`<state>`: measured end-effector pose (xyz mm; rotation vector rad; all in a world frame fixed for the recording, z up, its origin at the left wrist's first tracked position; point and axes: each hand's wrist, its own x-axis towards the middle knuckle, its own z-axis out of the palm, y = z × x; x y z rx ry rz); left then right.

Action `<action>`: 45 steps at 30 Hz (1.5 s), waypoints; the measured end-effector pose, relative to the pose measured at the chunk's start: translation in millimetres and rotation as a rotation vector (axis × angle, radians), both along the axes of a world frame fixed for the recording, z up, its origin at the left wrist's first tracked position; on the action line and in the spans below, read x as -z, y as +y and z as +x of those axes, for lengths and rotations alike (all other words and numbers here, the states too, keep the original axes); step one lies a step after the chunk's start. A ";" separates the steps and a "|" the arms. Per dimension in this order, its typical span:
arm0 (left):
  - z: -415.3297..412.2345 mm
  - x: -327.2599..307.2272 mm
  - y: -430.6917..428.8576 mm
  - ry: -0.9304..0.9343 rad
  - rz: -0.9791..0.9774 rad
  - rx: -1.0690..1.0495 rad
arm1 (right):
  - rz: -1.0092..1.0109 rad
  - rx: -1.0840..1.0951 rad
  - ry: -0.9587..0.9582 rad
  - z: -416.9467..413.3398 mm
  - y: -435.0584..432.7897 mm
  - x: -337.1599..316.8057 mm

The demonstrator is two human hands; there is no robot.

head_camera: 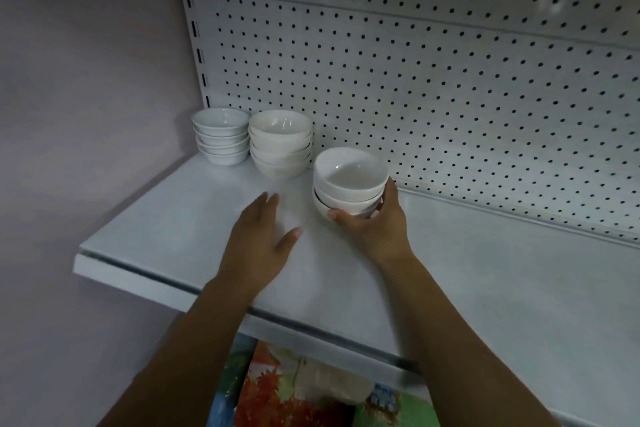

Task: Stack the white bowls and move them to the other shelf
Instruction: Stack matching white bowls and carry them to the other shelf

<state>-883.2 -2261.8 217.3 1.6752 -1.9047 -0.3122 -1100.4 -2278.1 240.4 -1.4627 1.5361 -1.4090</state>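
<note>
Head view: gripping a short stack of white bowls (349,180) with the right hand (377,222), grip curled round the lowest bowl, thumb across the front, fingers wrapped behind; resting on or just above the white shelf (166,218), hard to tell which, just right of two taller stacks, a cream-tinted one (280,142) and a whiter, shallower one (221,135) in the back left corner against the pegboard (450,80). Hovering close by with the left hand (258,239), grip spread, fingers straight, palm down, holding nothing. Probably setting down beside the others, or else lifting away; either way calling for a level, slow move with steadying from the left, being glazed, smooth, round-walled, apt to slide or chip on hard painted metal. Below the shelf edge, a colourful printed sheet (294,392)
</note>
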 end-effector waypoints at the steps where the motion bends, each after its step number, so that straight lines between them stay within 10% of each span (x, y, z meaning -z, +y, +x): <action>1: -0.4 3.8 -0.1 -0.071 -0.024 -0.017 | -0.001 0.007 0.013 0.7 -5.4 -0.7; 35: -2.9 3.7 -0.7 -0.283 0.042 0.001 | 0.109 0.113 0.033 6.7 -79.3 -8.5; 45: 8.2 -6.3 10.2 0.325 0.070 -0.125 | 0.347 0.080 0.030 -7.8 -34.8 -25.5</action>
